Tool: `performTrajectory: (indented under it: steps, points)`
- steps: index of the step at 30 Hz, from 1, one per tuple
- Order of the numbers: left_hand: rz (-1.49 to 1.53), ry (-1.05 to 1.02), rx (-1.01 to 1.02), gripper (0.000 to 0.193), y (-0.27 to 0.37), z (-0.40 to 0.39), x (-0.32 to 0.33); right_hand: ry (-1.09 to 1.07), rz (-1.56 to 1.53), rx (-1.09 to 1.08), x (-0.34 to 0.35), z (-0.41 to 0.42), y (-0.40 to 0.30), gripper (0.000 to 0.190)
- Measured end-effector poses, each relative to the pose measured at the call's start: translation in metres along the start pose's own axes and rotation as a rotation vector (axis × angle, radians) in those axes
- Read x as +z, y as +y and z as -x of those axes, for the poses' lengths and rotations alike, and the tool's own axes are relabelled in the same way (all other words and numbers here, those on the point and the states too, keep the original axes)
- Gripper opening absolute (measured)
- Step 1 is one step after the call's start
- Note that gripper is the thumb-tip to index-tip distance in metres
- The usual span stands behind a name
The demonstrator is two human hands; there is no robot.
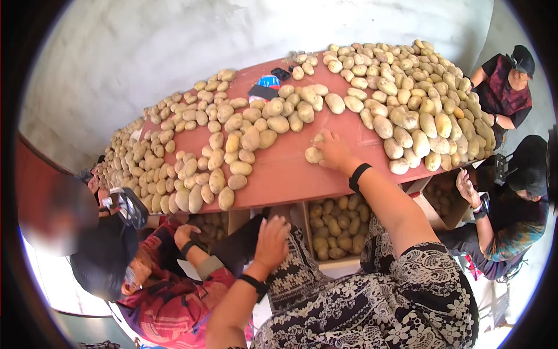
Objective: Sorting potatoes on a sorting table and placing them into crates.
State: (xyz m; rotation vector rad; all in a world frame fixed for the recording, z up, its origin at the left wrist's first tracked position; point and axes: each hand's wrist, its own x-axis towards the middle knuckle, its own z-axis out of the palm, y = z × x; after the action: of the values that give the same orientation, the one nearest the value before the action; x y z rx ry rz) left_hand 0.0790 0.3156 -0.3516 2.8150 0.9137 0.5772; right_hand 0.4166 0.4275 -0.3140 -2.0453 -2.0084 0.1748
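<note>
On the reddish-brown tabletop, my right hand (335, 152) has its fingers around a potato (313, 155). A second potato (319, 138) shows just beyond, against the same fingers. The hand partly hides both. My left hand (272, 241) is off the table, above my patterned clothing, palm down with nothing visible in it and its fingers slightly apart. Below the table edge, between my legs, stands a cardboard box (331, 263) with several potatoes (338, 224) in it.
Potatoes spread over the table's left (192, 187) and pile high at its right (418, 104). A blue-and-white packet (268, 81) and a black object (280, 73) lie at the back. Co-workers sit close at left (187, 301) and right (514, 244); another person (508, 91) is beyond.
</note>
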Motion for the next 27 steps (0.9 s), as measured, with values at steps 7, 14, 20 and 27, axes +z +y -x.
performTrajectory:
  steps: [7,14,20,27]
  points:
    - [-0.253,-0.175,-0.41,0.083,-0.035,-0.101,0.009,-0.033,-0.055,-0.14,0.004,0.051,0.015,0.061]
    - [-0.298,-0.579,-0.671,0.096,-0.035,-0.138,0.022,0.071,-0.078,-0.162,0.012,0.081,-0.007,0.06]
    - [-0.18,-0.563,-0.695,0.099,-0.021,-0.147,0.014,0.107,-0.111,-0.162,0.02,0.076,0.002,0.061]
    - [-0.186,-0.408,-0.706,0.09,-0.034,-0.141,0.032,0.088,-0.18,-0.203,0.003,0.091,-0.014,0.055]
